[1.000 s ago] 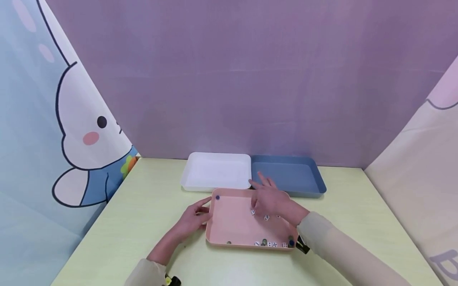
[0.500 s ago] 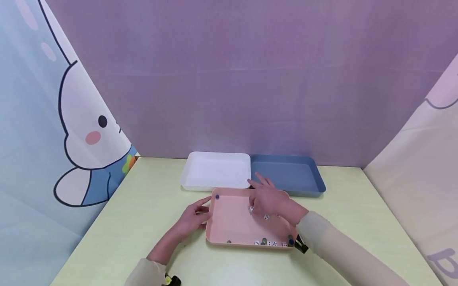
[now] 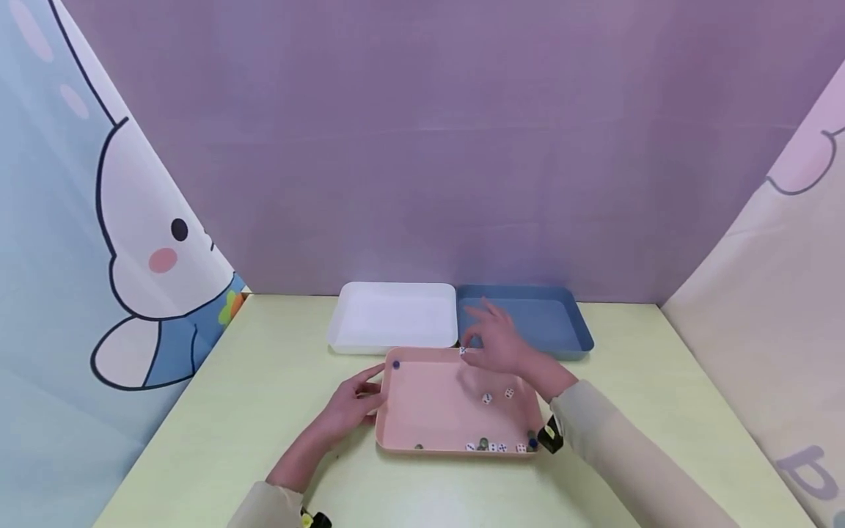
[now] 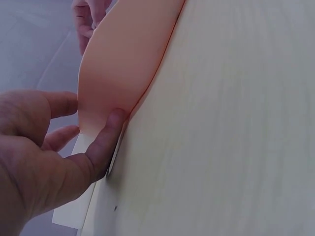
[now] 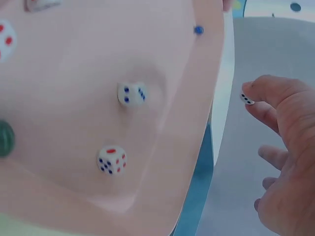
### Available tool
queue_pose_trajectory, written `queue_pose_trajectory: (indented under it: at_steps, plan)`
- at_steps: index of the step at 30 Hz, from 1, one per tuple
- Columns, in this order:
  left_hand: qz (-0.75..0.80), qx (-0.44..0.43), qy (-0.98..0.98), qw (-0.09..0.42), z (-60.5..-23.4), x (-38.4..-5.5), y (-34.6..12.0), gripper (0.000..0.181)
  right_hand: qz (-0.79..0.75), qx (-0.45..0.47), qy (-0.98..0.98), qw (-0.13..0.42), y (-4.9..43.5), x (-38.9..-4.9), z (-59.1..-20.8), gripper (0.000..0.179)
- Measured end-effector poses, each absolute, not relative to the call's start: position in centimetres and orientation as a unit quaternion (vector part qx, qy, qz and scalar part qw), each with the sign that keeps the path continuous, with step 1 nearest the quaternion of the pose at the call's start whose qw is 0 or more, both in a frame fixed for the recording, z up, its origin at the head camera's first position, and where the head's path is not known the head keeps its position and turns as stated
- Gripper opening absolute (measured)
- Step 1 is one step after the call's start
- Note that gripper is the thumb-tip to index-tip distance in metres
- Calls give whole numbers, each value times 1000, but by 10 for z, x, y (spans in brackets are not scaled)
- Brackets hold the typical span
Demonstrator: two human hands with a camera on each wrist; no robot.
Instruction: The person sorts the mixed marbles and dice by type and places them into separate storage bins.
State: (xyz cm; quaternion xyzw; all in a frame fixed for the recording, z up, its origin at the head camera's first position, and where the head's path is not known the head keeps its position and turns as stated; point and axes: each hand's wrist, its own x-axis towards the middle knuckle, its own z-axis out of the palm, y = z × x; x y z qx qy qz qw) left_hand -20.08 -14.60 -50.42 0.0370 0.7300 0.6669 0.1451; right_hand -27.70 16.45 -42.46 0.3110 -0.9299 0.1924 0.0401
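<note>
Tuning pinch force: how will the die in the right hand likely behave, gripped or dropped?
Probably light: the die is tiny beside the right hand. May slip out, since the pinch covers little of it. If dropped, it'd likely tumble briefly, then settle on a flat face, as the loose dice in the pink tray rest.

Pink tray (image 3: 429, 411), white tray (image 3: 396, 319), blue tray (image 3: 544, 323), dotted white dice (image 5: 112, 160)

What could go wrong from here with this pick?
The right hand pinches a die at the very tips of its fingers, so the die could slip out.

The left hand touches the side of the pink tray; a nudge might set the round green piece rolling.
</note>
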Motion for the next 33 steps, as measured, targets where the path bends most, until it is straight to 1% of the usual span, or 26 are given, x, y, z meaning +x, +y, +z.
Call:
queue_pose_trajectory:
  at_steps: [8,12,20,24,30,33]
  plan:
    - [669,31,730,138,-505,-203,-147,59,212,258,-939,78,174,-304,-425,6]
    - [670,29,729,135,-505,-202,-149,58,232,224,-943,77,178,-320,-429,5]
    - [672,45,725,144,-507,-199,-147,59,238,160,-955,81,187,-351,-436,12]
    - [675,51,723,142,-504,-199,-145,57,239,130,-960,71,190,-361,-433,13]
    - [686,43,710,155,-503,-198,-143,58,252,108,-961,40,193,-369,-432,14]
    - [690,47,705,159,-503,-196,-142,58,266,100,-958,42,196,-373,-434,15]
